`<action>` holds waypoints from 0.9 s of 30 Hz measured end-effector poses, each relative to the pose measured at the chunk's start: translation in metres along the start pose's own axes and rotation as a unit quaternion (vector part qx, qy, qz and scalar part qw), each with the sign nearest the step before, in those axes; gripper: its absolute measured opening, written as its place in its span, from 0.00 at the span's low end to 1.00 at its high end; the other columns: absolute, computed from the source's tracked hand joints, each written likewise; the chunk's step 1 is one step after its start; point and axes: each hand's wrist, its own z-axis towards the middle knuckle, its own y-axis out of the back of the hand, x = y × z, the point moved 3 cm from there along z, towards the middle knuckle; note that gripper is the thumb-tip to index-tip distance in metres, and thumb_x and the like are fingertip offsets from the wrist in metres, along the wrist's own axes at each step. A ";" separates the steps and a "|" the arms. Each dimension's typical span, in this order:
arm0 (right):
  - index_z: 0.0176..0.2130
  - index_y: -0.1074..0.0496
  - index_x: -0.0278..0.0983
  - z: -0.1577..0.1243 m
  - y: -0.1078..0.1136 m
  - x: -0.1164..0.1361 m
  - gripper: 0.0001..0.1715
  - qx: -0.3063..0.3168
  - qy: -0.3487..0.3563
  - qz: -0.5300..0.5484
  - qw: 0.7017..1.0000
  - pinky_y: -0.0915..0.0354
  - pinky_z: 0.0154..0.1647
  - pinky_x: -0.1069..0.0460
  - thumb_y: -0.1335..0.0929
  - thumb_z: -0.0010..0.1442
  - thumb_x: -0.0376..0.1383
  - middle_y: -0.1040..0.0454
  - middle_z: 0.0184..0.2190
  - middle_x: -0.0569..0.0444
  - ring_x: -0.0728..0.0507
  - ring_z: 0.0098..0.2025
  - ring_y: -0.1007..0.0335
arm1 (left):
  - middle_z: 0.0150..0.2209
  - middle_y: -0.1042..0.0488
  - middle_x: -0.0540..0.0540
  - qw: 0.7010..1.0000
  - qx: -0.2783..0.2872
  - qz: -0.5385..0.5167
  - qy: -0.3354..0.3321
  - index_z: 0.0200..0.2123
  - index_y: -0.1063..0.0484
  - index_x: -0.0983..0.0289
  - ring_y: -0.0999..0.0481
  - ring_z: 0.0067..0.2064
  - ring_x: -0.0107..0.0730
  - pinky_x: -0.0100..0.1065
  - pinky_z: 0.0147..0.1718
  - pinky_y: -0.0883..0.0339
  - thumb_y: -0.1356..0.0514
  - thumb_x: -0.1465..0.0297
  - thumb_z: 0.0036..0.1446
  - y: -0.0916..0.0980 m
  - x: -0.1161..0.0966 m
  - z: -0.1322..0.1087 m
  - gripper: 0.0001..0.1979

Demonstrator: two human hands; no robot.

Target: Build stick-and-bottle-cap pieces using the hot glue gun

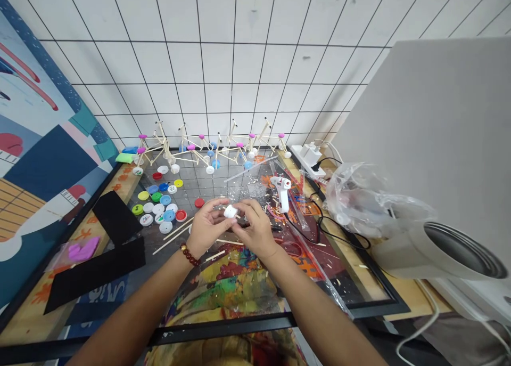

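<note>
Close together over the glass-topped table, my left hand (209, 222) and my right hand (255, 227) meet around a white bottle cap (230, 211). The left fingers and thumb pinch the cap. My right fingertips are closed at its right side, where a short pale stick end (238, 217) shows; most of it is hidden. Pale wooden sticks (173, 237) lie beside the left hand, and a red cap (199, 202) sits just beyond it. A white glue gun (282, 193) stands past my right hand.
Several coloured bottle caps (159, 209) spread at left, near black sheets (115, 217) and purple clay (83, 249). Small stick-and-cap bicycle models (191, 147) line the wall. A power strip (307, 161), black cable (343, 233), plastic bag (355, 195) and paper roll (431, 254) occupy the right.
</note>
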 end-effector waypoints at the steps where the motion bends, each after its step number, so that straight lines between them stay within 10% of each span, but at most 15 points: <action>1: 0.48 0.30 0.36 0.000 0.000 -0.001 0.16 0.000 0.001 -0.008 1.000 0.30 0.45 0.47 0.33 0.58 0.31 0.30 0.42 0.46 0.42 0.44 0.30 | 0.37 0.19 0.55 1.000 -0.006 -0.002 0.008 0.42 0.28 0.64 0.20 0.36 0.32 0.32 0.35 0.25 0.26 0.73 0.37 0.000 0.002 0.000 0.26; 16: 0.52 0.33 0.39 0.004 -0.001 0.001 0.25 -0.008 -0.057 0.055 0.997 0.30 0.44 0.48 0.34 0.54 0.28 0.30 0.43 0.49 0.44 0.42 0.32 | 0.38 0.19 0.54 0.998 -0.018 -0.056 -0.007 0.40 0.22 0.63 0.22 0.37 0.30 0.33 0.40 0.28 0.27 0.68 0.42 0.001 0.006 0.005 0.19; 20: 0.52 0.33 0.38 0.004 -0.001 -0.003 0.26 -0.035 -0.084 0.083 0.992 0.31 0.43 0.48 0.36 0.53 0.26 0.30 0.41 0.50 0.46 0.37 0.32 | 0.40 0.20 0.56 0.995 -0.038 0.081 -0.052 0.43 0.22 0.63 0.22 0.39 0.35 0.38 0.43 0.29 0.30 0.65 0.46 0.012 -0.002 0.010 0.18; 27: 0.48 0.28 0.38 0.009 0.006 0.004 0.18 -0.049 -0.089 0.073 0.992 0.30 0.45 0.48 0.37 0.58 0.29 0.27 0.42 0.48 0.45 0.41 0.29 | 0.42 0.22 0.61 0.774 0.049 0.622 -0.109 0.40 0.20 0.62 0.26 0.47 0.48 0.47 0.50 0.36 0.43 0.65 0.59 0.037 -0.028 0.017 0.12</action>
